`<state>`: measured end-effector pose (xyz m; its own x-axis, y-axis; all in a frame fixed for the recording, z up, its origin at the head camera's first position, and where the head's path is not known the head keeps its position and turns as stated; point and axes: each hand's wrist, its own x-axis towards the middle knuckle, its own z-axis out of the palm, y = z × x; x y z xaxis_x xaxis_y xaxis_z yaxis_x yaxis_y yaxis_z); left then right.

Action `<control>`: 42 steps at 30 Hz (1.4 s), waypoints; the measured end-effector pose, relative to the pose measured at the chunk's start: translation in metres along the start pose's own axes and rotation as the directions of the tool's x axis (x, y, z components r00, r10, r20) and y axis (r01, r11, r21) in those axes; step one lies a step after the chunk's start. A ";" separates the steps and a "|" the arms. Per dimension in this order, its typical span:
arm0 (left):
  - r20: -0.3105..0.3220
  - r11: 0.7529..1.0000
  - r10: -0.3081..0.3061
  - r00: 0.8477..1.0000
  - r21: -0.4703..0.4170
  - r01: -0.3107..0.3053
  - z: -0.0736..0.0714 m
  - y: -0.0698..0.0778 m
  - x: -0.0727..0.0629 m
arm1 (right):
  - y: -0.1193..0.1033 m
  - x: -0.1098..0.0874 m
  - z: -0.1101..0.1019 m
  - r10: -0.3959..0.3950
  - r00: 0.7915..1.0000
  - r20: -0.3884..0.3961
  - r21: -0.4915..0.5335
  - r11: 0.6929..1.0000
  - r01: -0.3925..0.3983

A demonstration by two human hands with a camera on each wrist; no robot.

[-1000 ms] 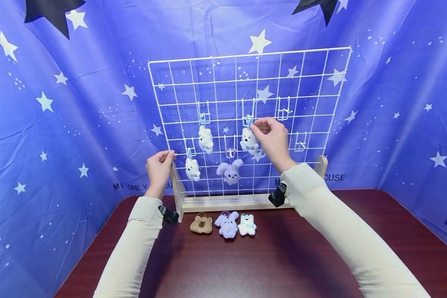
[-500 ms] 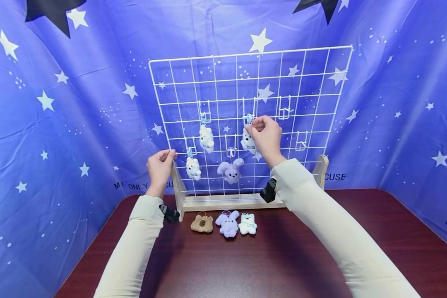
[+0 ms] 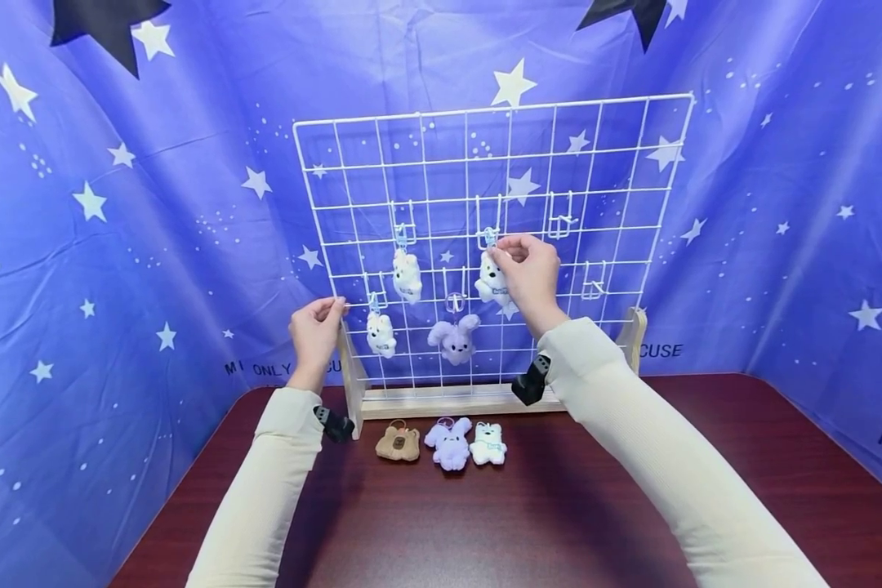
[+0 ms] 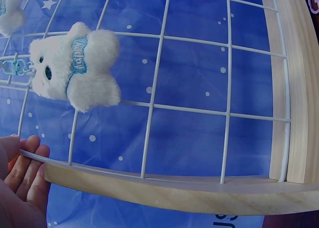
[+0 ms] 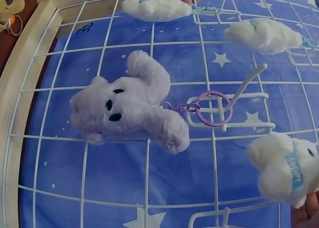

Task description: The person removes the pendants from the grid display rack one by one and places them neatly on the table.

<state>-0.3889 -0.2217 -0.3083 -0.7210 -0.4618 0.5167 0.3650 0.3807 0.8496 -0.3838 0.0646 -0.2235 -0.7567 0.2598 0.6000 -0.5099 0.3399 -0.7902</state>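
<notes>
A white wire grid rack (image 3: pixel 510 153) stands in a wooden base. At its left edge my left hand (image 3: pixel 314 335) pinches the outer wire; the left wrist view shows thumb and fingers of the left hand (image 4: pixel 27 180) around that wire. My right hand (image 3: pixel 531 273) pinches a white bear plush keychain (image 3: pixel 491 282) near its head, below its blue clasp on an upper hook. The hand covers part of the bear's right side. In the right wrist view this bear (image 5: pixel 283 168) is at the lower right, with a bit of the right hand (image 5: pixel 305 215) beside it.
Two white bears (image 3: pixel 407 276) and a purple bunny plush (image 3: pixel 456 339) hang nearby. Two bare hooks (image 3: pixel 561 224) are on the right. A brown plush (image 3: pixel 398 443), a purple bunny (image 3: pixel 450 445) and a white bear (image 3: pixel 488 445) lie on the table (image 3: pixel 441 523) before the base.
My right hand has shifted slightly left across the white bear and now covers more of its right side. My left hand keeps its hold on the rack's edge.
</notes>
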 end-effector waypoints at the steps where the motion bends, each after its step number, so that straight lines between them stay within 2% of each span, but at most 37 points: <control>1: 0.003 1.000 0.000 1.000 0.004 0.000 0.000 0.000 0.000 | 0.000 0.000 -0.001 0.006 1.000 0.003 0.011 1.000 -0.006; 7: 0.014 1.000 0.001 1.000 -0.008 -0.001 -0.001 0.000 0.000 | -0.001 -0.001 -0.005 0.012 1.000 0.003 0.076 0.997 -0.013; 18: -0.007 0.999 0.025 1.000 0.026 -0.025 0.000 -0.002 0.000 | -0.011 -0.005 -0.012 0.026 0.999 0.048 0.170 0.985 -0.034; 28: -0.012 1.000 0.017 1.000 0.013 -0.017 0.000 -0.001 -0.001 | -0.018 -0.008 -0.021 0.057 0.995 0.084 0.180 0.981 -0.072; 35: -0.014 1.000 0.025 1.000 0.015 -0.024 0.000 -0.001 -0.001 | -0.021 -0.013 -0.023 0.027 0.995 0.099 0.219 0.975 -0.049; 42: -0.006 0.999 0.025 1.000 0.021 -0.025 -0.001 -0.001 -0.001 | -0.031 -0.016 -0.031 0.049 0.992 0.120 0.264 0.961 -0.080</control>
<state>-0.3884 -0.2223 -0.3097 -0.7082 -0.4571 0.5381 0.3698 0.4090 0.8342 -0.3434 0.0776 -0.2054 -0.8246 0.1656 0.5409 -0.5376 0.0678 -0.8405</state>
